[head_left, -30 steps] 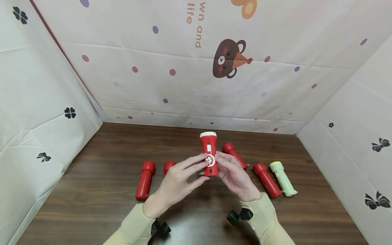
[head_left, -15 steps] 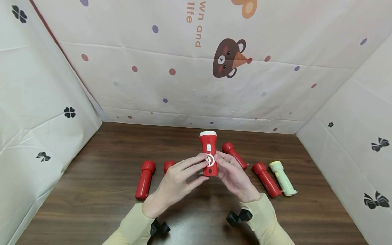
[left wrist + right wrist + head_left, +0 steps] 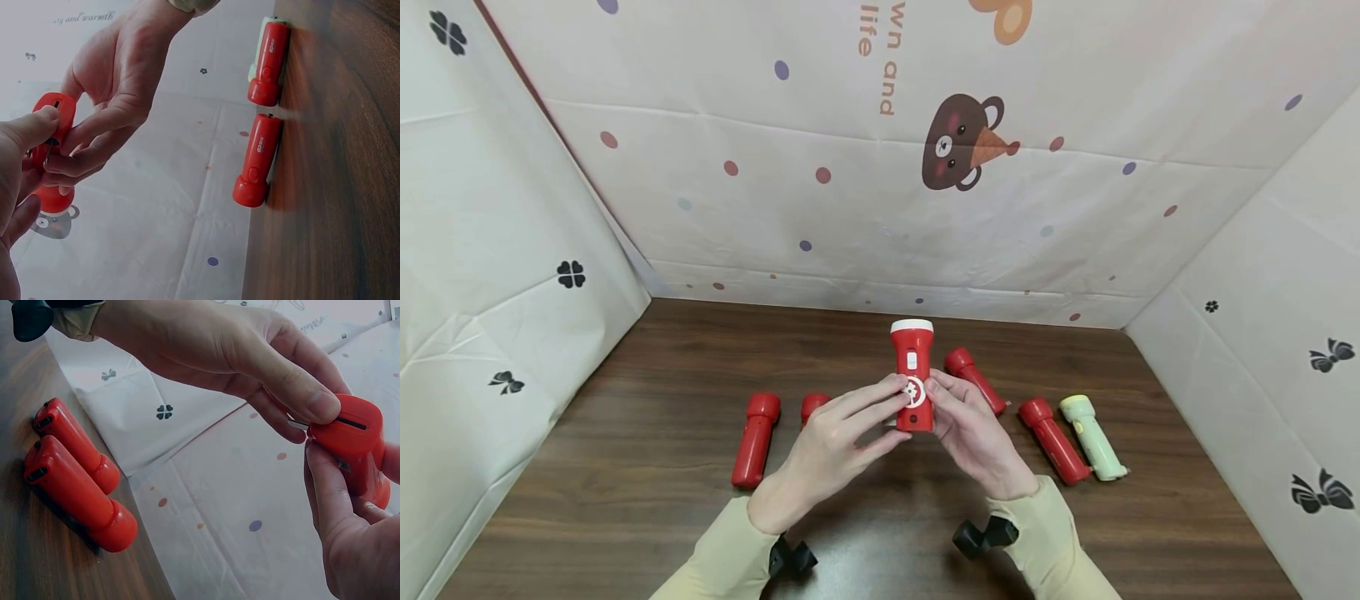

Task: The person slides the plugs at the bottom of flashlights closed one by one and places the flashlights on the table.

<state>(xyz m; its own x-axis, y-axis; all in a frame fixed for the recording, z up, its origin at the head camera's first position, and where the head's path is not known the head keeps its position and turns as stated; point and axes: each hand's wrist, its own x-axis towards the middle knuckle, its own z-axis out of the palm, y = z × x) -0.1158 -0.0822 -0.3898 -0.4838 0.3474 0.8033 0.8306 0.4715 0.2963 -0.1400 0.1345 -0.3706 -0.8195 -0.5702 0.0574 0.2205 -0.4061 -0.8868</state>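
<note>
A red flashlight (image 3: 913, 340) with a white rim, a white switch and a round white emblem stands upright between both hands in the head view. My left hand (image 3: 833, 433) holds it from the left, fingertips over the emblem and thumb at the base. From the right, my right hand (image 3: 973, 429) grips its side with thumb and fingers. The right wrist view shows the base of the red flashlight (image 3: 369, 425) with a dark slot, the left thumb on it. A small metal prong (image 3: 298, 425) sticks out beside that base.
Red flashlights lie at left (image 3: 756, 442), partly behind the left hand (image 3: 813, 406), behind the right hand (image 3: 976, 379) and at right (image 3: 1052, 440). A pale green flashlight (image 3: 1093, 437) lies at far right. Printed white sheets (image 3: 850, 208) wall in the wooden table (image 3: 647, 467).
Both hands keep their hold on the flashlight. It has shifted only very slightly; the flashlights on the table stay where they were.
</note>
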